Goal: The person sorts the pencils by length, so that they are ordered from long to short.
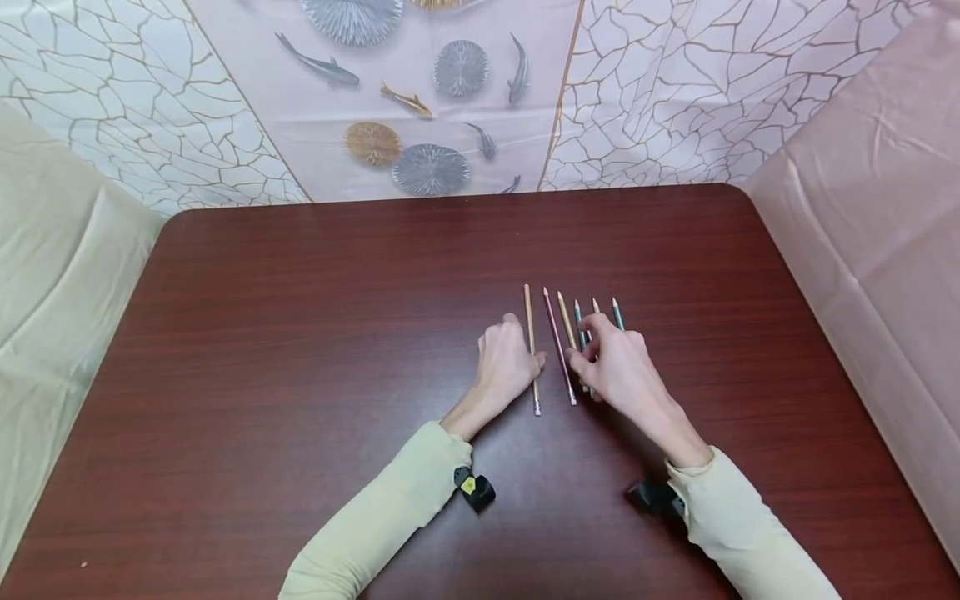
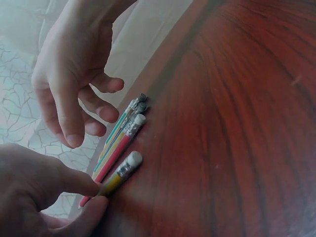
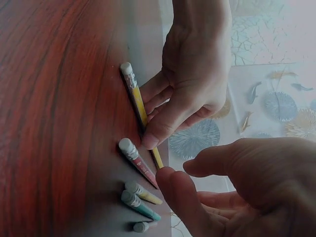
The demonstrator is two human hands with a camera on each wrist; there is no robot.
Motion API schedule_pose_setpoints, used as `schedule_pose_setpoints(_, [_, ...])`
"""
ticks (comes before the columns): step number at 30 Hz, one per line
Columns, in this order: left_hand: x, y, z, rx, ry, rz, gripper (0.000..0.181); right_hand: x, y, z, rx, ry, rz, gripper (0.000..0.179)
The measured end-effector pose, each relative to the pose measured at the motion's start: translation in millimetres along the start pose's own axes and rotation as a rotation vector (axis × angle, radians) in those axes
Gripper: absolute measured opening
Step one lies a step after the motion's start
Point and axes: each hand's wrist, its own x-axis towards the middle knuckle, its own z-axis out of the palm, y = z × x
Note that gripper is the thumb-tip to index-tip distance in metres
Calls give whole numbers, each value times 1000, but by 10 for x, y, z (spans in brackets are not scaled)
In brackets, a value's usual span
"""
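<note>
My left hand [image 1: 504, 360] pinches a yellow pencil [image 1: 528, 310] between thumb and fingers. The pencil lies on the table, its white eraser end toward me, leftmost in a row. Just right of it lies a dark red pencil [image 1: 555, 333], apart from both hands in the head view. My right hand [image 1: 624, 367] hovers over the other pencils, fingers loosely bent and spread, with nothing between them in the left wrist view. Beneath it show a second yellow pencil [image 1: 564, 310], a green pencil [image 1: 577, 310] and another green pencil [image 1: 617, 312] at the right; their lower parts are partly hidden.
The dark reddish-brown wooden table [image 1: 300, 350] spreads around the hands. Behind it hangs a patterned cloth [image 1: 495, 108] with fish and round motifs. Pale cloth [image 1: 862, 192] stands along the sides. Small black cameras [image 1: 476, 492] sit at both wrists.
</note>
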Motion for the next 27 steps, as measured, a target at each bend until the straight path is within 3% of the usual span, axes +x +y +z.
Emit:
schedule_pose_setpoints(6, [11, -17, -32, -19, -26, 26, 25, 35, -39, 23, 12, -29, 42, 29])
schedule_pose_setpoints(13, [21, -21, -51, -27, -39, 39, 24, 72, -99, 77, -30, -60, 95, 29])
schedule_pose_setpoints(20, [45, -47, -71, -36, -55, 9, 26, 122, -98, 130, -150, -22, 35, 22])
schedule_pose_setpoints(27, [47, -58, -84, -16, -65, 14, 27, 140, -115, 143, -193, -21, 41, 19])
